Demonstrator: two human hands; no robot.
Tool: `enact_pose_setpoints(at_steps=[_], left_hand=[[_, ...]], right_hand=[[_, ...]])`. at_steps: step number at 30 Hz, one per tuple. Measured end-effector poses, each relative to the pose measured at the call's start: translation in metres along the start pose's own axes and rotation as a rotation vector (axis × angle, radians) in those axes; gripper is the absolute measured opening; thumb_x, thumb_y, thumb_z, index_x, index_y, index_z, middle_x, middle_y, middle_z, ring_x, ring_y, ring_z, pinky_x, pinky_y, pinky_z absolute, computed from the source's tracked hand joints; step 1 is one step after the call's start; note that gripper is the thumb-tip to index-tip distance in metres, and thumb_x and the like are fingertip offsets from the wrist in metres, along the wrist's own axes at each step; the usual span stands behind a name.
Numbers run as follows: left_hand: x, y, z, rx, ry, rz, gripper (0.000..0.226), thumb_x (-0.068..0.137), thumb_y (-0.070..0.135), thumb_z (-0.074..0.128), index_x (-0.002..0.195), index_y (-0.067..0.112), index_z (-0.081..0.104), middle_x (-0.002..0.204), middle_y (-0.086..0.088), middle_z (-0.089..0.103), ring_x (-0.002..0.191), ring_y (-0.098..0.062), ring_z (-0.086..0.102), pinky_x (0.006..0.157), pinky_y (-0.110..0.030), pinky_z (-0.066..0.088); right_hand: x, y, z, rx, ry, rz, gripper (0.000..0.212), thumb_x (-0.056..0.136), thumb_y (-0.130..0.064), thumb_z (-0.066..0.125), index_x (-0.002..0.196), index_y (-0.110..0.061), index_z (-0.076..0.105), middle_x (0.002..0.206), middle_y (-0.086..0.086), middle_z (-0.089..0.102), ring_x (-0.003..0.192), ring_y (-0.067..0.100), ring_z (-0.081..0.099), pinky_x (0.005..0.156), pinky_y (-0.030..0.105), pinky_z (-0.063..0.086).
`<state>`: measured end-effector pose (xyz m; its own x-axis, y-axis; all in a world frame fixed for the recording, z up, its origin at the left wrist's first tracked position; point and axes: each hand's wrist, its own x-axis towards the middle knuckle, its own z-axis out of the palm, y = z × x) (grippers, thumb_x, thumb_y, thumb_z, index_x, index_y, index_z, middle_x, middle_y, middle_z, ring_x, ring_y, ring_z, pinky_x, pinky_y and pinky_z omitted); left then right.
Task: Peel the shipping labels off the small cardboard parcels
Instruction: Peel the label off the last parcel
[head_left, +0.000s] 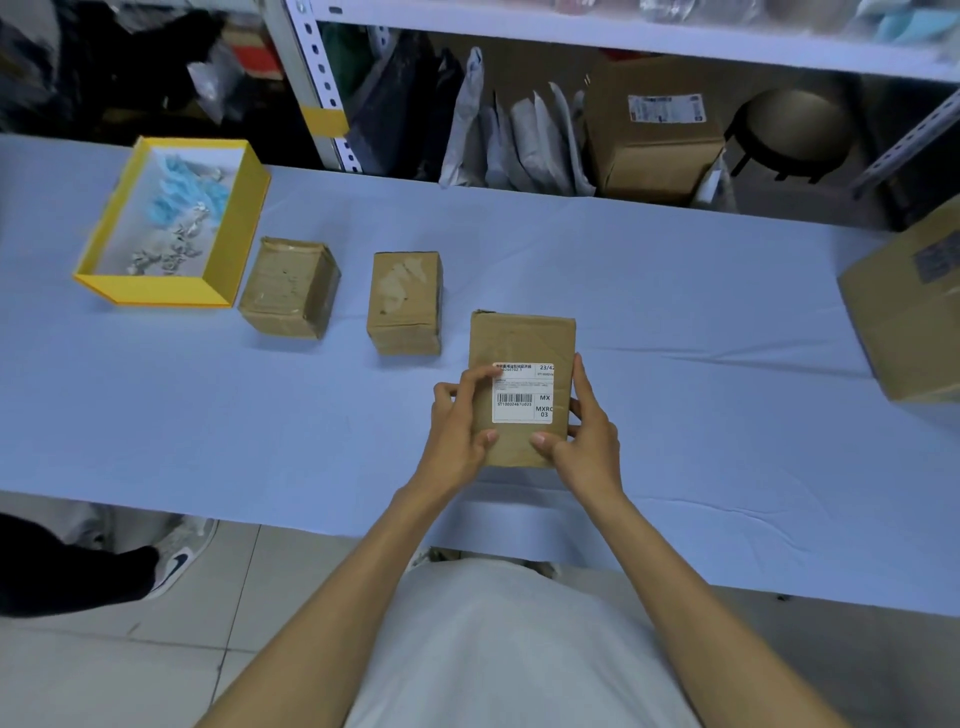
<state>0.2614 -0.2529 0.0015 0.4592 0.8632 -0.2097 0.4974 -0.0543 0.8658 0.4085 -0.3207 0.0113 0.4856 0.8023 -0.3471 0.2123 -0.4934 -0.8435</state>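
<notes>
A small cardboard parcel (522, 340) is held over the middle of the blue table, its top face toward me. A white shipping label (523, 393) with a barcode is stuck flat on it. My left hand (460, 423) grips the parcel's left side, with a fingertip on the label's upper left corner. Around the parcel's right side and lower edge wraps my right hand (589, 428). Two more small parcels, one (290, 287) on the left and one (405, 301) beside it, stand on the table with bare, scuffed tops and no labels.
A yellow open box (236, 223) holding crumpled peeled scraps sits at the far left. A large carton (904, 312) stands at the table's right edge. Behind the table (675, 291) a metal shelf holds a carton, mailer bags and a stool. A shoe shows on the floor at left.
</notes>
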Motion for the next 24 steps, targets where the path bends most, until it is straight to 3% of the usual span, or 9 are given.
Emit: enact_pose_setpoints(at_steps=[5, 14, 19, 24], left_hand=[[0.001, -0.001, -0.003, 0.025, -0.003, 0.027, 0.081, 0.086, 0.0, 0.062, 0.142, 0.045, 0.025, 0.117, -0.01, 0.037, 0.109, -0.022, 0.045, 0.098, -0.032, 0.044], [0.006, 0.001, -0.008, 0.022, -0.048, 0.0, 0.079, 0.079, -0.001, 0.061, 0.135, 0.047, 0.03, 0.12, -0.007, 0.038, 0.112, -0.018, 0.042, 0.096, -0.042, 0.049], [0.01, 0.005, -0.007, 0.042, -0.056, -0.008, 0.076, 0.073, -0.005, 0.058, 0.128, 0.041, 0.031, 0.122, -0.008, 0.038, 0.112, -0.018, 0.04, 0.098, -0.032, 0.043], [0.008, 0.007, -0.005, 0.05, -0.029, -0.027, 0.069, 0.075, -0.005, 0.061, 0.127, 0.029, 0.031, 0.117, -0.003, 0.035, 0.115, -0.019, 0.042, 0.105, -0.039, 0.04]], right_hand=[[0.0, -0.001, -0.002, 0.012, -0.003, 0.008, 0.107, 0.073, 0.0, 0.072, 0.15, -0.047, 0.014, 0.113, -0.014, 0.059, 0.1, 0.017, 0.065, 0.087, 0.039, 0.056], [0.001, -0.001, -0.003, -0.001, -0.01, -0.002, 0.108, 0.072, -0.001, 0.073, 0.15, -0.046, 0.014, 0.111, -0.016, 0.059, 0.098, 0.015, 0.066, 0.084, 0.034, 0.057], [0.002, 0.001, -0.004, -0.016, -0.017, -0.002, 0.108, 0.073, -0.001, 0.073, 0.151, -0.045, 0.012, 0.109, -0.015, 0.06, 0.092, 0.012, 0.066, 0.081, 0.03, 0.057], [0.003, 0.003, -0.003, -0.021, -0.011, -0.006, 0.109, 0.072, -0.002, 0.073, 0.15, -0.046, 0.012, 0.106, -0.018, 0.06, 0.09, 0.009, 0.065, 0.083, 0.034, 0.057]])
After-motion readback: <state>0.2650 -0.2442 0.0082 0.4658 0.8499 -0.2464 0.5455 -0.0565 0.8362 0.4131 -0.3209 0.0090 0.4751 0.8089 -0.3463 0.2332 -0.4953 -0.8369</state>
